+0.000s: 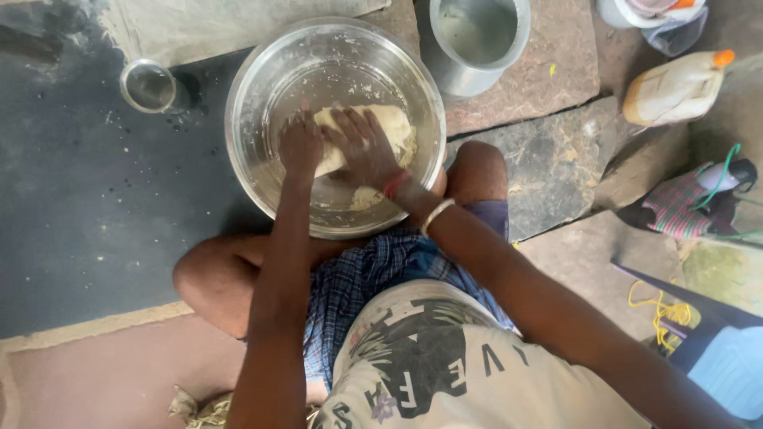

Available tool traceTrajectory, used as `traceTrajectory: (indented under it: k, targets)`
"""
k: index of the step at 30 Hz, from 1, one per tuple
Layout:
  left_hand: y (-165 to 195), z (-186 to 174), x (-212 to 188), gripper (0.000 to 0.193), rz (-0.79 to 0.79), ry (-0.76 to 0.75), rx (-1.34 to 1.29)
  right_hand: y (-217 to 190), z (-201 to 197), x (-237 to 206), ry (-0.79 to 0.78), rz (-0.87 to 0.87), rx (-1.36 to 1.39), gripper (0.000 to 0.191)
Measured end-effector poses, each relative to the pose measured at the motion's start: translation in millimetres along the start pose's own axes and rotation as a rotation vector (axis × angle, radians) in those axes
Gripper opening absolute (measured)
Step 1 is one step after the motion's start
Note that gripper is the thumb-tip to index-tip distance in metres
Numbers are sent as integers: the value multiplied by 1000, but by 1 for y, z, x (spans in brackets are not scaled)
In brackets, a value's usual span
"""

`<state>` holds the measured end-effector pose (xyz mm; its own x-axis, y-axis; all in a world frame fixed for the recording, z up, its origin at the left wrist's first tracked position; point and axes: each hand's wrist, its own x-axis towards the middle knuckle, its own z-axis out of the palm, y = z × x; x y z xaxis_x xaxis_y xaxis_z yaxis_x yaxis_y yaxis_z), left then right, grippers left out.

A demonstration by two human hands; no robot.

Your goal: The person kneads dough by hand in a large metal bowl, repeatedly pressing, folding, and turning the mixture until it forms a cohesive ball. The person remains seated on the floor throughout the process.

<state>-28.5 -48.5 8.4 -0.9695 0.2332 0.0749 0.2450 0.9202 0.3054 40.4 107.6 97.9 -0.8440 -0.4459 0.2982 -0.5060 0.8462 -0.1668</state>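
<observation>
A wide steel bowl (254,95) sits on the floor in front of my crossed legs. Inside it lies a pale lump of dough (393,125). My left hand (300,145) is a closed fist pressed down into the dough's left side. My right hand (364,148) lies over the dough with its fingers spread, pressing on the middle. A red thread and a metal bangle circle my right wrist. Bits of dough stick to the bowl's inner wall.
A small steel cup (148,86) stands left of the bowl. A steel pot (477,44) stands behind it on stone slabs. A pale plastic jug with an orange cap (675,86) lies at the right. Cloth, a green cord and yellow wire lie at the right edge.
</observation>
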Motion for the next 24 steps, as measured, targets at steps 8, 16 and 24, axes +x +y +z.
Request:
traceTrajectory:
  k: [8, 16, 24]
  targets:
    - [17, -35, 25, 74, -126, 18, -157, 60, 13, 112, -541, 179, 126, 60]
    - [-18, -5, 61, 61, -141, -57, -190, 72, 45, 126, -250, 277, 247, 42]
    - [-1, -2, -36, 54, -112, -48, -241, 43, 40, 53, -481, 262, 211, 59]
